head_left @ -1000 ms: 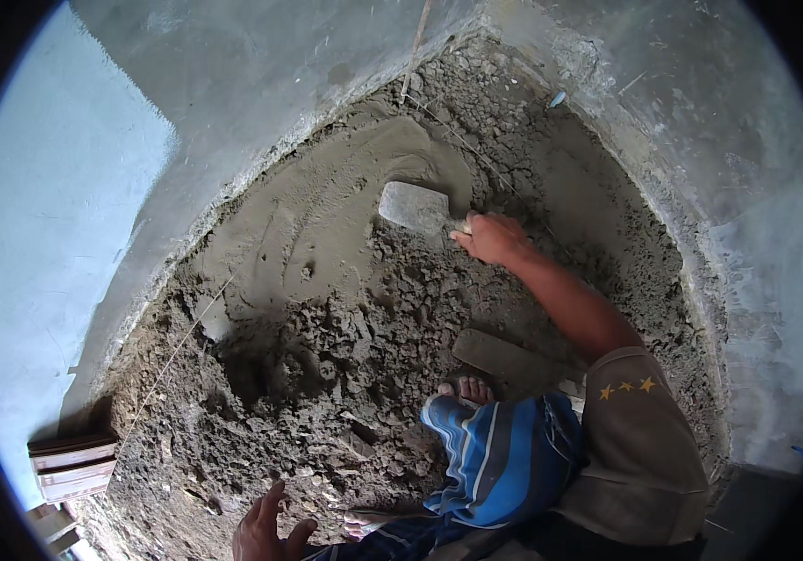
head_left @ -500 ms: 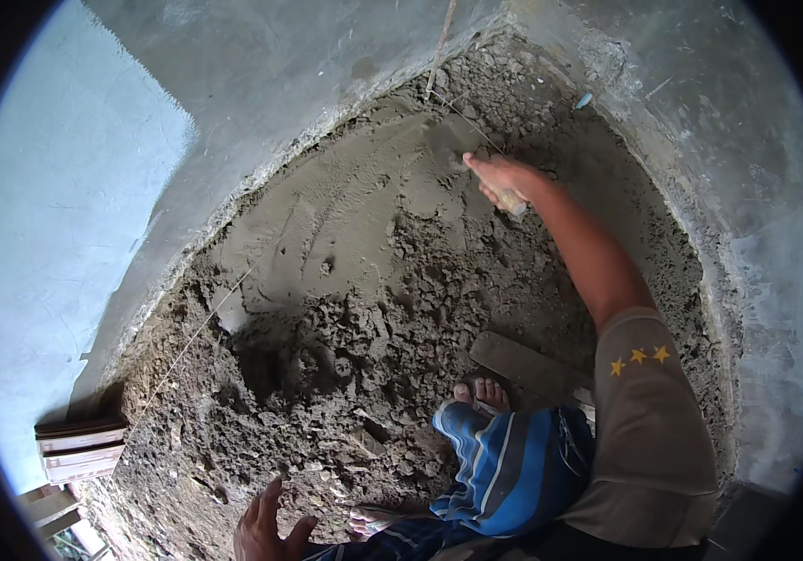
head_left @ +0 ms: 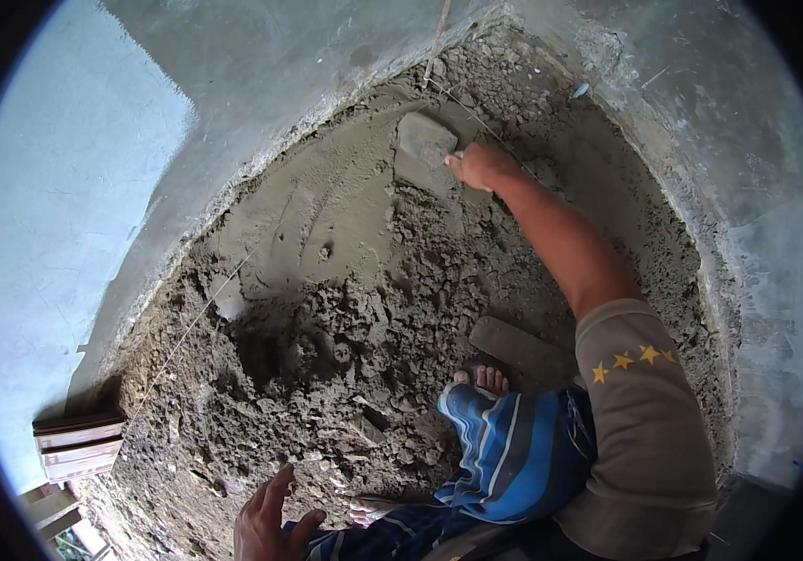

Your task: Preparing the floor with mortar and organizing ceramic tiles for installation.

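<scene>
My right hand (head_left: 485, 168) is wrapped round the handle of a trowel (head_left: 425, 140). The trowel's flat grey blade lies against the smoothed wet mortar (head_left: 355, 182) near the far corner. Most of the handle is hidden by my fingers. Down at the lower edge, my left hand (head_left: 271, 519) hovers with its fingers apart, holding nothing, next to my knee. Between the hands spreads rough, crumbly mortar (head_left: 401, 327) with a dark hollow at its left.
A taut string (head_left: 182, 341) runs over the mortar, tied at a thin stick (head_left: 436, 42) in the far corner. A flat board (head_left: 523, 351) lies by my foot (head_left: 481, 379). Stacked tiles (head_left: 82, 444) stand at the left. Grey walls (head_left: 261, 75) enclose the far sides.
My right hand has moved a little left with the trowel, turning the blade so its flat face shows. My left hand has barely moved.
</scene>
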{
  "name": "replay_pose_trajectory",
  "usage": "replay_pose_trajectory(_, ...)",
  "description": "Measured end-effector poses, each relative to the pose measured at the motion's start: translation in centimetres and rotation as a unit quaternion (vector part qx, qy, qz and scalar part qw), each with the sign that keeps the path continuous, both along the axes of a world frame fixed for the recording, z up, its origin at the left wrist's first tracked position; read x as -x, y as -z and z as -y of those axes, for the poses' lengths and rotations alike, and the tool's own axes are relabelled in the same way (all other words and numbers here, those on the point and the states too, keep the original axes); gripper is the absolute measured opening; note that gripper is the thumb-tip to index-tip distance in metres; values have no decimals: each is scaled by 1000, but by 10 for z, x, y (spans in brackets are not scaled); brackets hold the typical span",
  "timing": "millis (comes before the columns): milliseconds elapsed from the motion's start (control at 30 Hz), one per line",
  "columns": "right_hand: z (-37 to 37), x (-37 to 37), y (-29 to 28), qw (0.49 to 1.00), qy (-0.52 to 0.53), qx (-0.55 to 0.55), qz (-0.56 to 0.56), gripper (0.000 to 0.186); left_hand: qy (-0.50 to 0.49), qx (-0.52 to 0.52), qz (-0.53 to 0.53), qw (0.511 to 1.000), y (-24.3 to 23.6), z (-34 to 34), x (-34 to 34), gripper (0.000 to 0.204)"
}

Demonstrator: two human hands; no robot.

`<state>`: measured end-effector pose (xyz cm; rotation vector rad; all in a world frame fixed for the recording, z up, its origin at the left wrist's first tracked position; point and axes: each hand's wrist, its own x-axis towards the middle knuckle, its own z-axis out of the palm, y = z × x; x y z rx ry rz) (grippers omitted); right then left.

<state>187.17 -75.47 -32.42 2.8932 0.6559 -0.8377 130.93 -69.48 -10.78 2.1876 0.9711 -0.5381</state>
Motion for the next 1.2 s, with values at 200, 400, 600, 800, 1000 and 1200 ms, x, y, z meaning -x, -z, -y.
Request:
replay_pose_trajectory(200,-17,-15,-4,999,42,-5,-19,63,-49,26,-22,998,-28,24,10,60)
replay_pose_trajectory(400,4,-44,17,999,-21,-47,2,73,-69,12,-36,997,-21,16,16,60)
replay_pose_trajectory(600,-27,-50,14,929,225,-258,-138,63,-57,4,-89,994,-10,5,14,59)
replay_pose_trajectory(800,45,-7,6,959,127,-123,-221,63,-84,2,-3,996,-17,5,23,58)
replay_pose_trajectory(1000,-14,-18,37,902,252,-258,-236,63,-62,19,-35,997,-7,5,28,59)
replay_pose_trajectory(1200,-108,-25,38,901,191,-279,-272,54,-105,2,-50,993,-24,11,39,60)
